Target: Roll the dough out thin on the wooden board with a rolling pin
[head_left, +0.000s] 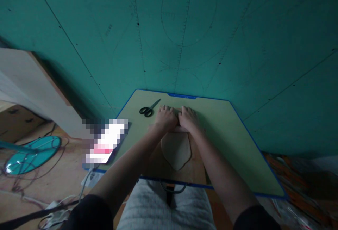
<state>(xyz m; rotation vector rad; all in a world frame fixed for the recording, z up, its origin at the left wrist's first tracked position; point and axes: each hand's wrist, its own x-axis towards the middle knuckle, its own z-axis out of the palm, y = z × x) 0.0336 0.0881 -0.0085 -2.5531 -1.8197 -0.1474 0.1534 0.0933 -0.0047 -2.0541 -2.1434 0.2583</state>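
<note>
A flattened, pale sheet of dough (176, 150) lies on a wooden board (198, 165), its near end tapering toward me. Across the dough's far edge runs a light wooden rolling pin (182, 129), largely covered by my hands. My left hand (167, 118) is closed over it, fingers bent forward and down. Close beside it, almost touching, my right hand (188, 118) bears on the pin in the same way. The fingertips' undersides are hidden. Scissors with black handles (146, 111) lie to the left of my left hand, blades pointing away.
The board sits on a pale folding table (227, 145) with a blue rim, against a green wall (195, 47). A bright, pixelated device (108, 142) is at the table's left edge. Cables and a turquoise round base (34, 154) are on the floor at left.
</note>
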